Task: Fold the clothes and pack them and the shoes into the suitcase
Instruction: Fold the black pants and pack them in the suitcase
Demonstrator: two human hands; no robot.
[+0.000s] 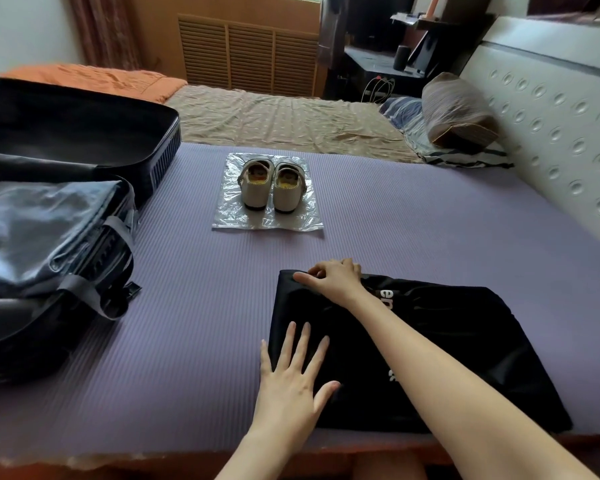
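- Head view: a folded black fabric garment with white lettering (447, 341) lies at the near right of the purple ribbed mat (194, 306).
- The left hand (291, 382) lies flat on the garment's near-left edge, with fingers straight, spread and pressing down.
- The right hand (333, 278) is at the garment's far-left corner. Its fingers are curled and seem to pinch the cloth.
- A pair of cream strapped shoes (272, 185) stands on a clear plastic sheet (267, 220) at the mat's far middle.
- A black suitcase (66, 133) lies open over the mat's left edge.
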